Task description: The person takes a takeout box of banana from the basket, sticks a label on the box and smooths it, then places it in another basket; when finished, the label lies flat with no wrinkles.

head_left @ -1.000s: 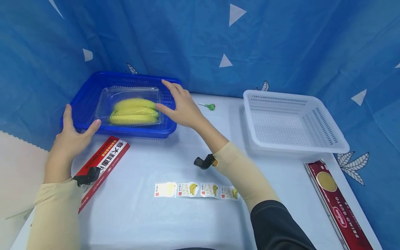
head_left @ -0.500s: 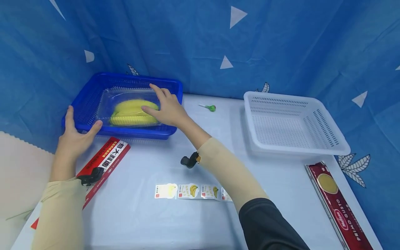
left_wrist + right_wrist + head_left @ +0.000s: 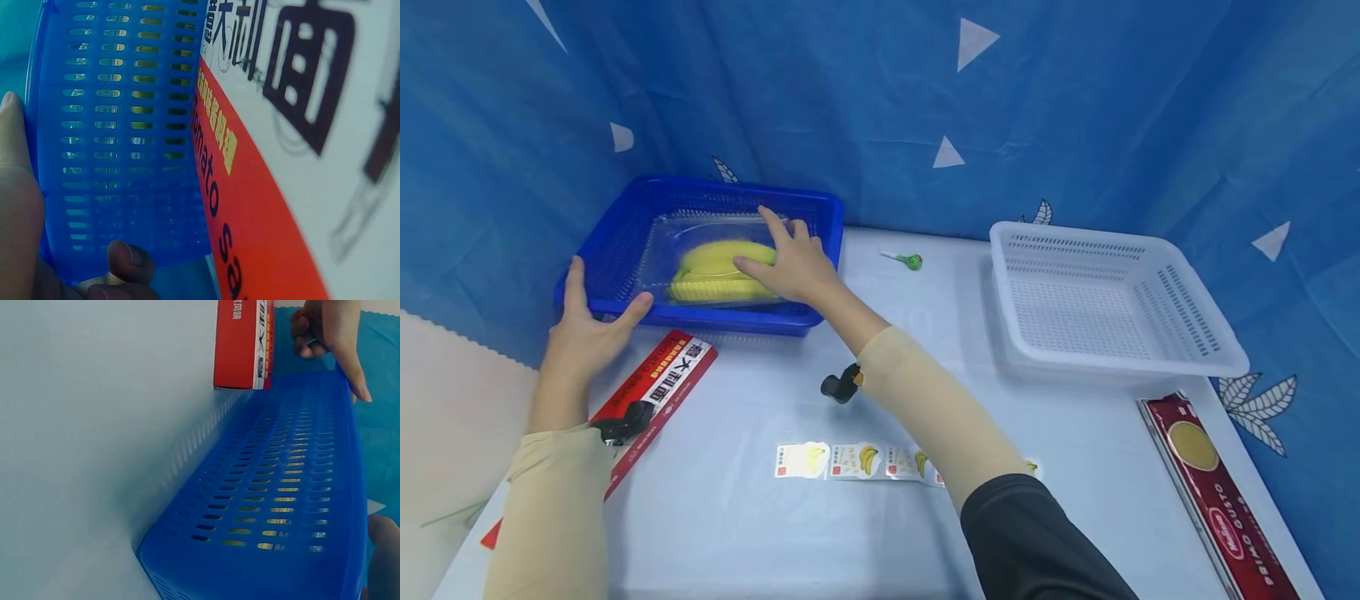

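My left hand (image 3: 583, 337) grips the left front corner of the blue plastic basket (image 3: 730, 318), its thumb over the front rim. In the left wrist view its fingers (image 3: 128, 259) curl beside the perforated wall. Inside the basket lies a clear plastic container (image 3: 658, 242) with yellow bananas (image 3: 715, 287). My right hand (image 3: 801, 262) reaches over the right end of that container, thumb and index finger spread. From the right wrist, only a bit of this hand (image 3: 384, 553) shows past the basket rim; its fingertips are hidden there.
A red pasta box (image 3: 655, 379) lies slantwise before the basket, partly under the left forearm. A strip of banana stickers (image 3: 801, 460) lies centrally, partly behind the right forearm. A green lollipop (image 3: 913, 262), a white basket (image 3: 1127, 365) and a dark red packet (image 3: 1213, 492) are farther right.
My right hand has moved left, farther over the container's right end, and its middle finger bends more. My left hand keeps its place at the basket corner.
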Available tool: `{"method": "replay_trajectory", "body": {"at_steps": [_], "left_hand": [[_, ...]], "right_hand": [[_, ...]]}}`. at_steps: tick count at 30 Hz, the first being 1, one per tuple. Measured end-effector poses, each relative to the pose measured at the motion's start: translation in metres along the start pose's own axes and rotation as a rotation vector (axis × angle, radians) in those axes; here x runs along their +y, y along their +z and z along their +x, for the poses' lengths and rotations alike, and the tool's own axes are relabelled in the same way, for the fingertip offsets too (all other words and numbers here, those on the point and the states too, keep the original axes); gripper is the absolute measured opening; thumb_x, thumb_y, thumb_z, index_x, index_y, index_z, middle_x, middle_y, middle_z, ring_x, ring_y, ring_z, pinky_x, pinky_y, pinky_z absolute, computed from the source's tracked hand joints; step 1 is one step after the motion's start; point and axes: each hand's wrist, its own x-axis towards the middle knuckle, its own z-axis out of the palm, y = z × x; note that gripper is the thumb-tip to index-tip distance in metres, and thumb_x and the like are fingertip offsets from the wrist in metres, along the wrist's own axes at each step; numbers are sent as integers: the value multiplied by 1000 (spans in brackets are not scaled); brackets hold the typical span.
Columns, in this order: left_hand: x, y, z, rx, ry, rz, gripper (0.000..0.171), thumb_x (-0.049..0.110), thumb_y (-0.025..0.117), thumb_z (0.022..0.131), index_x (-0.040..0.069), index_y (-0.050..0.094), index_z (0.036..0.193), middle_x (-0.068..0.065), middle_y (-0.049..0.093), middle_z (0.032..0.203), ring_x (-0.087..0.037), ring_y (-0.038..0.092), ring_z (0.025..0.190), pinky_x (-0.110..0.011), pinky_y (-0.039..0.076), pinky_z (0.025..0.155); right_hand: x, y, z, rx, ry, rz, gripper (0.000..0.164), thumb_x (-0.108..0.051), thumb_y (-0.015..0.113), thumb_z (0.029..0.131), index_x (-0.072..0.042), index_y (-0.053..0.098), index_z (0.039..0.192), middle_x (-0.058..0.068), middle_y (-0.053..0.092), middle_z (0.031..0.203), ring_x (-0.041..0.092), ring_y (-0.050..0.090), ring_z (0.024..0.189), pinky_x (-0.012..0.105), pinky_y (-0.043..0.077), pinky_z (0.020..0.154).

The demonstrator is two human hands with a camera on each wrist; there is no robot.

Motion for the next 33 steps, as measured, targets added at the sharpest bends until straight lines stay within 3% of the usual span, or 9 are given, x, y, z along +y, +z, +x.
{"method": "replay_trajectory", "body": {"at_steps": [9,21,33], "left_hand": [[0,1,2,4,-24,-11,112,75,51,86,37,-34,149,-23,-18,163,-67,-6,140,-85,12,100],[0,3,0,1,-47,-39,114,75,52,85,38,-36,148,-23,-20,163,-64,-7,142,-84,11,102],[0,3,0,20,-53,-53,118,75,54,84,36,-36,148,-28,-15,162,-64,-1,142,-82,13,105]], "right_hand": [[0,5,4,-7,33,3,88,-78,47,86,-52,-3,154,9,16,164,42,25,149,58,44,106],[-2,9,8,-9,67,9,88,-78,48,86,-54,-4,153,8,14,165,38,25,150,56,45,106],[-1,13,15,-6,79,5,88,-77,48,87,-51,-4,155,12,15,164,40,30,147,56,47,104]]}}
